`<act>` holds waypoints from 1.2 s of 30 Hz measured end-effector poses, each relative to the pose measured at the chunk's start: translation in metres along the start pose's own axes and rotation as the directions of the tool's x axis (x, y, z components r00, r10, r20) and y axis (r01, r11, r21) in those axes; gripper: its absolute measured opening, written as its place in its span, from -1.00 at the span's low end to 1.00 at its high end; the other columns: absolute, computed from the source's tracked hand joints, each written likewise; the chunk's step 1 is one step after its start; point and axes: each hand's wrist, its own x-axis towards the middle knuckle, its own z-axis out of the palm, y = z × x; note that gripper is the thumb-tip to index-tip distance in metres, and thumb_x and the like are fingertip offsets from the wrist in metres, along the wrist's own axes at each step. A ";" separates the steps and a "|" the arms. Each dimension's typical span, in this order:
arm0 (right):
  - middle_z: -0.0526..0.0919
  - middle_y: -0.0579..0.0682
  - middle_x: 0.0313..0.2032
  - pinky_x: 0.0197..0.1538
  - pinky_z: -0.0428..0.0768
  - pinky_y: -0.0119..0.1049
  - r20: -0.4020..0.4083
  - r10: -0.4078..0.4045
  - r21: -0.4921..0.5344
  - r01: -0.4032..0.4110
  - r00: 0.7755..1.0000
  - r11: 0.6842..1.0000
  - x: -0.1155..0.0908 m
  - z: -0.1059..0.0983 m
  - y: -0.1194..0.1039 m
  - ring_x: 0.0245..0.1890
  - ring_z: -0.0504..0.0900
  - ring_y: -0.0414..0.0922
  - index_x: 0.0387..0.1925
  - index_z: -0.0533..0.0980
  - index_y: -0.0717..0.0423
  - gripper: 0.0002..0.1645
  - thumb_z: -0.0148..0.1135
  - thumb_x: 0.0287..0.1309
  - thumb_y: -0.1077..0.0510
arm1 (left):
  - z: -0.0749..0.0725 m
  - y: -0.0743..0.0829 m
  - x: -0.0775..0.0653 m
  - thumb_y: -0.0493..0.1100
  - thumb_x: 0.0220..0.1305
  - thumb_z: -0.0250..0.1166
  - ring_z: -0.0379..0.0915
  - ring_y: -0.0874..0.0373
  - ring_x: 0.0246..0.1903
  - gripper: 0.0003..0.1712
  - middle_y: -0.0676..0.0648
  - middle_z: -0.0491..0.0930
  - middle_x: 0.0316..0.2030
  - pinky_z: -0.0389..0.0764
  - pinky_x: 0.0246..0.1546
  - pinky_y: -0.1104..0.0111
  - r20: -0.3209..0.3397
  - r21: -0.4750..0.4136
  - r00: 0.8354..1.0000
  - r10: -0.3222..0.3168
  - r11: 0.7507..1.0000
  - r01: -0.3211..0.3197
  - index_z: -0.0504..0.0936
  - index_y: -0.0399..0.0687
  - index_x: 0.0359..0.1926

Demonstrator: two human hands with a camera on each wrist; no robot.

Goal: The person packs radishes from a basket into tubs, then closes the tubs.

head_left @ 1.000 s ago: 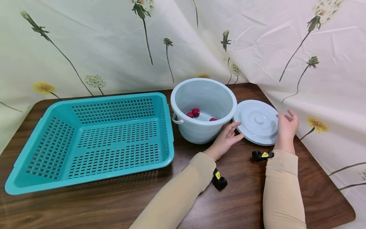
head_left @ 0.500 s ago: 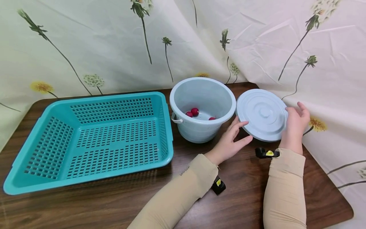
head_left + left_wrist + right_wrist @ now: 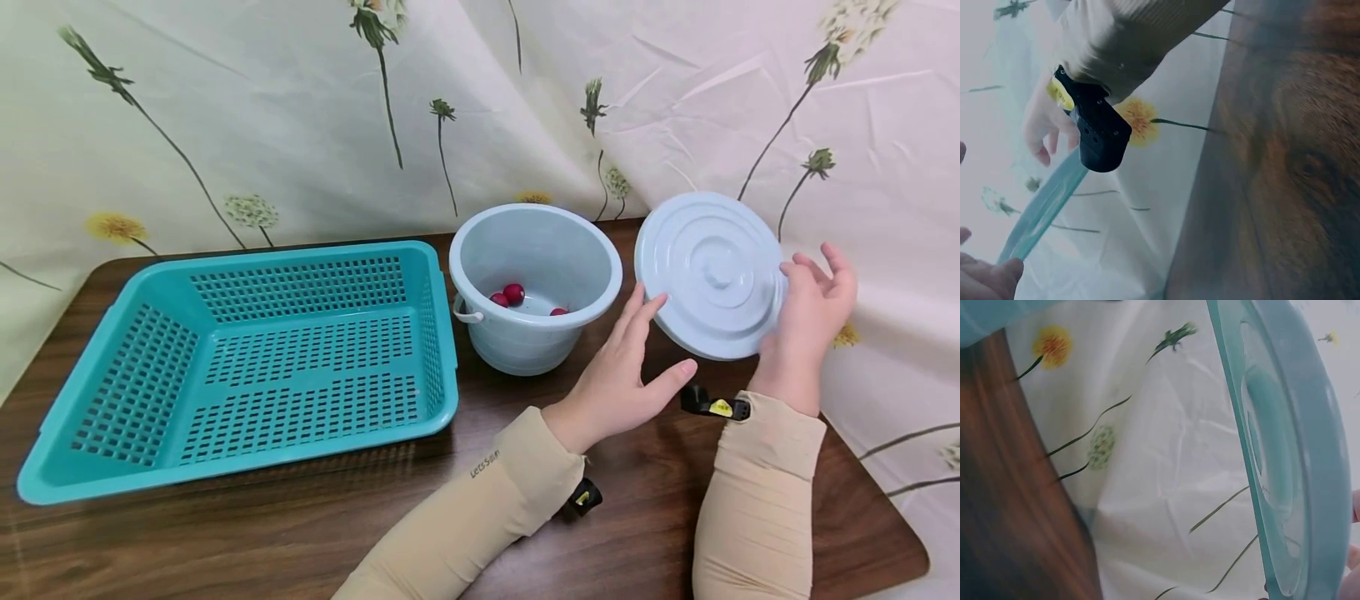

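My right hand (image 3: pixel 806 321) grips the right edge of a pale blue round bucket lid (image 3: pixel 690 292), which is raised off the table and tilted. The right wrist view has the lid (image 3: pixel 1319 450) nearly edge-on, with fingers at both faces. Beside the lid's left edge is my left hand (image 3: pixel 611 379), fingers spread and fairly straight, the index fingertip overlapping the rim. Whether it bears any weight I cannot tell. The matching bucket (image 3: pixel 517 342) stands uncovered to the left, with a few red radishes (image 3: pixel 513 293) inside.
A large turquoise perforated basket (image 3: pixel 315 383) occupies the left of the dark wooden table (image 3: pixel 480 533). Behind and to the right hangs a white flower-print cloth (image 3: pixel 300 125). Each wrist wears a small black camera (image 3: pixel 585 497).
The lid has risen from the table, tipped toward me and shifted right. Both hands have moved along with it to the right. Basket, bucket and radishes stay put.
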 end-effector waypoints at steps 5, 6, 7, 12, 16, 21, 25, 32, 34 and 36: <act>0.53 -0.03 -0.05 -0.13 0.54 -0.56 0.007 -0.036 0.100 0.035 0.999 0.994 -0.006 0.003 -0.007 -0.01 0.51 -0.18 0.21 0.48 -0.02 -0.40 0.20 0.16 0.44 | 0.000 0.006 -0.005 -0.02 0.43 0.16 -0.29 0.10 0.57 -0.09 -0.17 -0.27 0.58 0.08 0.50 0.22 -0.086 0.088 0.993 0.083 0.993 -0.076 -0.14 -0.18 0.55; 0.54 -0.03 -0.05 -0.13 0.55 -0.56 0.012 -0.041 0.102 0.040 0.999 0.994 -0.007 0.003 -0.008 0.00 0.51 -0.18 0.21 0.47 -0.03 -0.40 0.20 0.17 0.44 | -0.001 0.007 -0.006 -0.04 0.42 0.17 -0.31 0.09 0.57 -0.09 -0.20 -0.26 0.58 0.06 0.50 0.22 -0.102 0.101 0.989 0.104 0.990 -0.094 -0.15 -0.21 0.55; 0.54 -0.02 -0.04 -0.13 0.56 -0.55 0.017 -0.049 0.103 0.047 0.999 0.994 -0.008 0.004 -0.010 0.02 0.51 -0.17 0.21 0.47 -0.03 -0.40 0.20 0.17 0.44 | -0.001 0.008 -0.008 -0.05 0.42 0.18 -0.32 0.09 0.58 -0.08 -0.21 -0.25 0.57 0.05 0.51 0.22 -0.116 0.108 0.986 0.123 0.988 -0.110 -0.16 -0.23 0.54; 0.53 0.00 -0.05 -0.13 0.57 -0.53 0.040 -0.079 0.110 0.074 0.996 0.991 -0.018 0.009 -0.014 0.01 0.52 -0.16 0.20 0.47 -0.02 -0.42 0.19 0.18 0.44 | -0.003 0.014 -0.012 -0.09 0.40 0.19 -0.31 0.08 0.58 -0.06 -0.22 -0.26 0.57 0.06 0.50 0.21 -0.176 0.102 0.970 0.171 0.983 -0.155 -0.18 -0.26 0.54; 0.53 0.01 -0.09 -0.11 0.58 -0.48 0.057 -0.102 0.127 0.094 0.993 0.987 -0.026 0.015 -0.015 -0.07 0.54 -0.15 0.19 0.47 0.00 -0.42 0.18 0.18 0.46 | -0.007 0.017 -0.014 -0.11 0.39 0.20 -0.28 0.04 0.57 -0.06 -0.24 -0.27 0.57 0.09 0.50 0.19 -0.201 0.095 0.963 0.180 0.982 -0.164 -0.18 -0.28 0.54; 0.54 0.01 -0.12 -0.07 0.58 -0.44 0.073 -0.133 0.128 0.123 0.988 0.984 -0.033 0.021 -0.012 -0.08 0.55 -0.14 0.19 0.47 0.01 -0.43 0.15 0.18 0.47 | -0.013 0.020 -0.016 -0.11 0.41 0.18 -0.24 0.06 0.57 -0.08 -0.19 -0.28 0.58 0.12 0.48 0.17 -0.223 0.070 0.963 0.154 0.987 -0.142 -0.16 -0.23 0.55; 0.56 0.01 -0.15 -0.05 0.54 -0.41 0.094 -0.162 0.113 0.151 0.982 0.982 -0.040 0.025 -0.011 -0.08 0.56 -0.13 0.19 0.47 0.03 -0.44 0.13 0.18 0.46 | -0.017 0.021 -0.018 -0.11 0.42 0.17 -0.23 0.08 0.57 -0.10 -0.13 -0.31 0.58 0.17 0.47 0.14 -0.240 0.048 0.962 0.132 0.991 -0.124 -0.15 -0.16 0.56; 0.57 0.00 -0.17 0.00 0.50 -0.39 0.113 -0.205 0.105 0.193 0.972 0.976 -0.050 0.031 -0.011 -0.07 0.58 -0.13 0.19 0.47 0.03 -0.45 0.12 0.19 0.45 | -0.025 0.022 -0.024 -0.14 0.40 0.19 -0.20 0.06 0.56 -0.12 -0.16 -0.30 0.58 0.19 0.45 0.11 -0.266 0.040 0.954 0.137 0.990 -0.132 -0.10 -0.16 0.55; 0.56 0.02 -0.19 0.01 0.51 -0.38 0.118 -0.215 0.130 0.200 0.969 0.971 -0.053 0.032 -0.010 -0.08 0.58 -0.13 0.18 0.48 0.04 -0.45 0.12 0.18 0.47 | -0.028 0.022 -0.025 -0.15 0.40 0.19 -0.18 0.06 0.56 -0.13 -0.16 -0.28 0.58 0.20 0.45 0.10 -0.279 0.030 0.950 0.138 0.990 -0.135 -0.07 -0.16 0.55; 0.57 0.03 -0.22 0.00 0.51 -0.36 0.122 -0.220 0.154 0.201 0.968 0.967 -0.055 0.034 -0.009 -0.10 0.58 -0.13 0.15 0.49 0.06 -0.45 0.11 0.15 0.49 | -0.032 0.022 -0.026 -0.15 0.39 0.20 -0.17 0.06 0.56 -0.14 -0.16 -0.27 0.58 0.20 0.45 0.10 -0.293 0.027 0.945 0.144 0.989 -0.142 -0.05 -0.17 0.54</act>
